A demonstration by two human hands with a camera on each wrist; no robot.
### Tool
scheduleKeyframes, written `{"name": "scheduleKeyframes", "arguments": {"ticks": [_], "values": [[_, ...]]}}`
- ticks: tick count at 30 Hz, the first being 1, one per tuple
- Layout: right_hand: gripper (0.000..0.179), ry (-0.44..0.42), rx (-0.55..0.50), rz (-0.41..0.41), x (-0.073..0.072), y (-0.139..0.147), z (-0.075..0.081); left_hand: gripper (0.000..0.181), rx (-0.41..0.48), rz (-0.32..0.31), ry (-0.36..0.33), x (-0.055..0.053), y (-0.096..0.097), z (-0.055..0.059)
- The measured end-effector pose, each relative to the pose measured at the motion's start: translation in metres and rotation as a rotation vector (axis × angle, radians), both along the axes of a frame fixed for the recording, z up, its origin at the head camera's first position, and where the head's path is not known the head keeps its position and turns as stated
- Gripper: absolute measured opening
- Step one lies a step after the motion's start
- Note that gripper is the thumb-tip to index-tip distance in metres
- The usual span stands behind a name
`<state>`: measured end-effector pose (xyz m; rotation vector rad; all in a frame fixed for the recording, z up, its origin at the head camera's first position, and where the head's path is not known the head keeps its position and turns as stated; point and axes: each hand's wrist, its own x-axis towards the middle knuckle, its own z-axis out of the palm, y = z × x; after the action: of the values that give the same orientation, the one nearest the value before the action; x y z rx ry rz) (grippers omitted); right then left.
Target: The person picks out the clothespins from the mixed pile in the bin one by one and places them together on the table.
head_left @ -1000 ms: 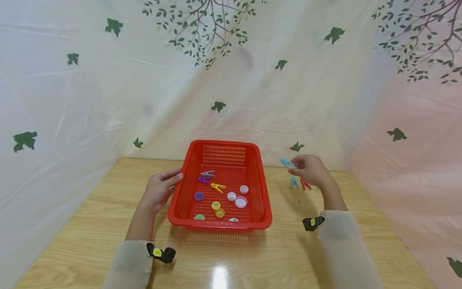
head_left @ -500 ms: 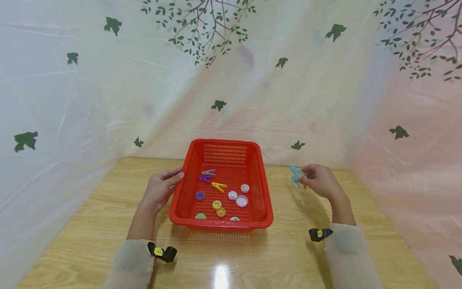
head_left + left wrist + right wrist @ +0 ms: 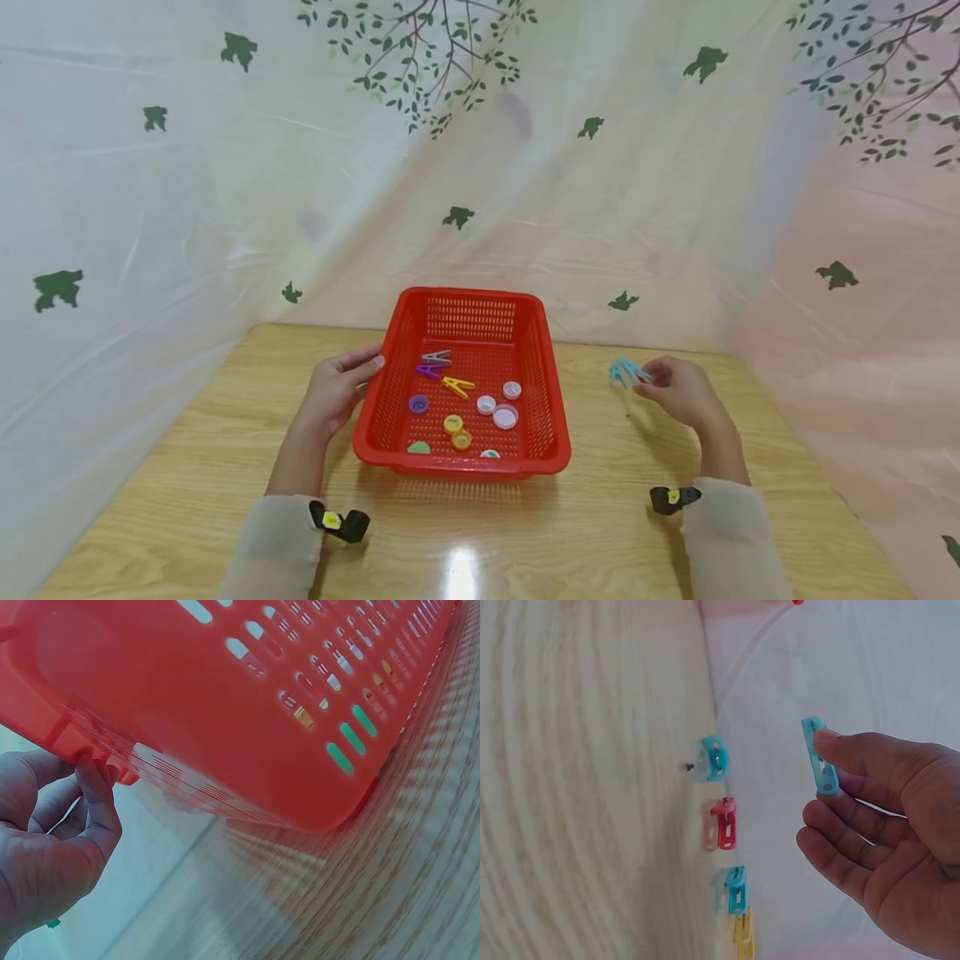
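Observation:
My left hand grips the left rim of a red plastic basket; the left wrist view has its fingers bent at the rim. To the right of the basket, my right hand pinches a light blue clothespin between thumb and fingers, held above the table. Below it in the right wrist view, a blue clothespin, a red clothespin, another blue clothespin and a yellow clothespin stand in a row. From the head, my right hand hides most of that row.
Inside the basket are a grey clothespin, a purple clothespin, a yellow clothespin and several bottle caps, among them a purple cap. A patterned curtain hangs behind the wooden table.
Holding the light blue clothespin, my right hand has moved right and down towards me, over the row of clothespins. My left hand keeps its grip on the basket.

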<state>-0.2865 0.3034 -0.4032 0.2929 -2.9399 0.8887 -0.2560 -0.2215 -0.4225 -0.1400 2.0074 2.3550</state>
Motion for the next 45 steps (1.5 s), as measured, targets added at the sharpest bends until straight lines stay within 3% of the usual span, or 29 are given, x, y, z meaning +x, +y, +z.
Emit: {"name": "scheduleKeyframes", "arguments": {"ticks": [10, 24, 45], "values": [[0.043, -0.003, 0.006, -0.028, 0.002, 0.018, -0.01, 0.056, 0.0, 0.001, -0.006, -0.001, 0.0, 0.0], [0.05, -0.022, 0.0, -0.088, 0.009, 0.044, -0.013, 0.057, -0.006, 0.007, -0.013, 0.0, -0.001, -0.001], [0.05, 0.0, -0.035, -0.238, 0.021, 0.087, -0.03, 0.056, -0.014, -0.002, -0.01, -0.001, -0.001, 0.0]]}}
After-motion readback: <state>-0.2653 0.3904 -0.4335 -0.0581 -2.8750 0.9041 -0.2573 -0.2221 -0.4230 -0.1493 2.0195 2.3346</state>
